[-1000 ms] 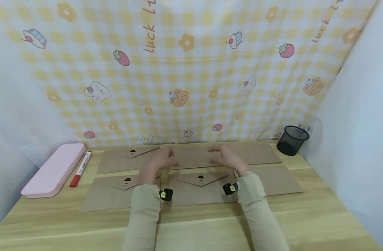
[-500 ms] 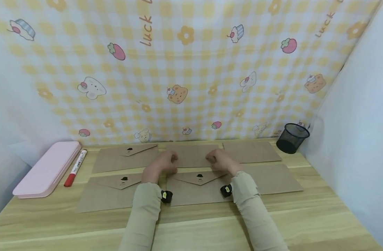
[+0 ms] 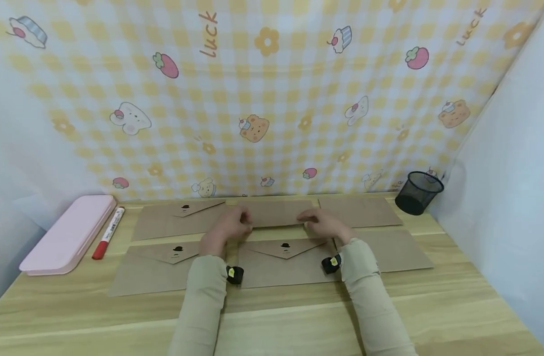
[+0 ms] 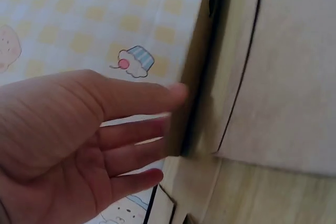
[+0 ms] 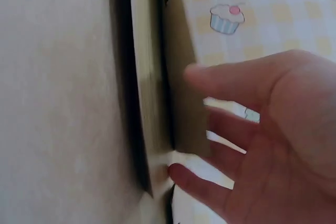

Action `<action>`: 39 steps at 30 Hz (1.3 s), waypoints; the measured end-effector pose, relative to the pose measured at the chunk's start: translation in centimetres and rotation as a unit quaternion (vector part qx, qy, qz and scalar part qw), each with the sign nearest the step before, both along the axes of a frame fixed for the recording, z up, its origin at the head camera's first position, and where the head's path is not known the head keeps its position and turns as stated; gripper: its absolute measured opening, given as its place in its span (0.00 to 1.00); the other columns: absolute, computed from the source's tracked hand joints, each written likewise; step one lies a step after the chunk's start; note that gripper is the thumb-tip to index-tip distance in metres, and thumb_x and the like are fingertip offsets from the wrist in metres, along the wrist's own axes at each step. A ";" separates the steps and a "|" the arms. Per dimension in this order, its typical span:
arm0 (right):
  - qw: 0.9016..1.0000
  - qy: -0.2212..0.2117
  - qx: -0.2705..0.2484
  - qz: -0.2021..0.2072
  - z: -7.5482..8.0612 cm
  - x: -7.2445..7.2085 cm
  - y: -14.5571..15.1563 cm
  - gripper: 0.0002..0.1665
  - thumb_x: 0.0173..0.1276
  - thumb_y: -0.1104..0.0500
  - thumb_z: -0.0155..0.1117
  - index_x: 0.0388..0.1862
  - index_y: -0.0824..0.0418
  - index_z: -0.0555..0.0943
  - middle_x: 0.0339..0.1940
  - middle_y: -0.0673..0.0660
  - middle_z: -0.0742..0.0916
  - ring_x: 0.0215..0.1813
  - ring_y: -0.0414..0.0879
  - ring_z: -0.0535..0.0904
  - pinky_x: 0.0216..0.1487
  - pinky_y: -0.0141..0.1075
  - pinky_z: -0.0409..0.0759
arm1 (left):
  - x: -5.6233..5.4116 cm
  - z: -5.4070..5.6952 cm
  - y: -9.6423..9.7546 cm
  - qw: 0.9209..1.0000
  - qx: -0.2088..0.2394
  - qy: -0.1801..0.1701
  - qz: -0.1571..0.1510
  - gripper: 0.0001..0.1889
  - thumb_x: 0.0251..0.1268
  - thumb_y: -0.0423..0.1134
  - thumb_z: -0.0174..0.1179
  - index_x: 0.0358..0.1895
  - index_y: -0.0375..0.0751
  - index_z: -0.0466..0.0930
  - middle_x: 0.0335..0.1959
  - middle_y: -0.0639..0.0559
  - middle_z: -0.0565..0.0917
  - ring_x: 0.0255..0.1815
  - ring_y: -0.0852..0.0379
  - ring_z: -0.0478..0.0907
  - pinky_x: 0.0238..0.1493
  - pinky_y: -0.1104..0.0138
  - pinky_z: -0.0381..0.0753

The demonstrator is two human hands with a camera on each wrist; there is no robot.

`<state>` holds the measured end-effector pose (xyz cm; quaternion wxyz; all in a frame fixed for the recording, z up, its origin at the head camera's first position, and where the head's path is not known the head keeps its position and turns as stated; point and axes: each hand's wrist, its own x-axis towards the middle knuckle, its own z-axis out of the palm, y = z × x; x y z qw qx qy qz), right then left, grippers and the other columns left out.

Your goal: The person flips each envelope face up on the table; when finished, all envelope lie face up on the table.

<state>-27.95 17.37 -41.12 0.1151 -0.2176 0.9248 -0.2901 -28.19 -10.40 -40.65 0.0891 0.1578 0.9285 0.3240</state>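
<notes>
My left grip (image 3: pixel 229 225) and right grip (image 3: pixel 327 225) pinch a flat, rectangular brown kraft-paper envelope (image 3: pixel 274 213) by its two ends, thumbs in front and fingers behind, probably so the thin paper won't bend. It lies between my grips, its near edge seemingly just raised off the pale wood-grain worktop (image 3: pixel 263 326). Nearer me than the grips is a brown paper envelope with a hat-printed pointed flap (image 3: pixel 285 274). Beyond the grips hangs a yellow-and-white checked cloth (image 3: pixel 278 89) with cartoon prints.

Beige sleeves (image 3: pixel 203 301), black wrist cameras (image 3: pixel 235 275)
</notes>
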 end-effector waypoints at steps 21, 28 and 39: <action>0.974 0.119 -0.124 -0.146 0.1 -0.8 0.1 0.21 0.65 0.57 0.62 0.20 0.60 0.62 0.16 0.52 0.65 0.20 0.44 0.59 0.28 0.36 0.63 | -0.6 -1.8 -0.5 0.965 0.185 0.092 0.161 0.23 0.58 0.40 0.65 0.13 0.41 0.62 0.11 0.54 0.62 0.15 0.58 0.57 0.25 0.66 0.63; 0.969 0.133 -0.149 -0.148 -0.1 -0.8 0.2 0.18 0.65 0.59 0.63 0.19 0.60 0.68 0.17 0.54 0.74 0.21 0.45 0.66 0.27 0.36 0.66 | -0.5 -1.8 -0.6 0.957 0.203 0.092 0.186 0.17 0.54 0.41 0.68 0.17 0.31 0.78 0.19 0.47 0.79 0.20 0.55 0.66 0.26 0.66 0.67; 0.966 0.082 -0.191 -0.156 0.3 -0.7 0.7 0.11 0.68 0.55 0.59 0.36 0.62 0.81 0.39 0.58 0.85 0.49 0.52 0.78 0.51 0.48 0.73 | -0.9 -2.2 -0.5 0.955 0.195 0.114 0.192 0.16 0.57 0.40 0.66 0.19 0.31 0.78 0.15 0.49 0.76 0.17 0.57 0.63 0.23 0.67 0.64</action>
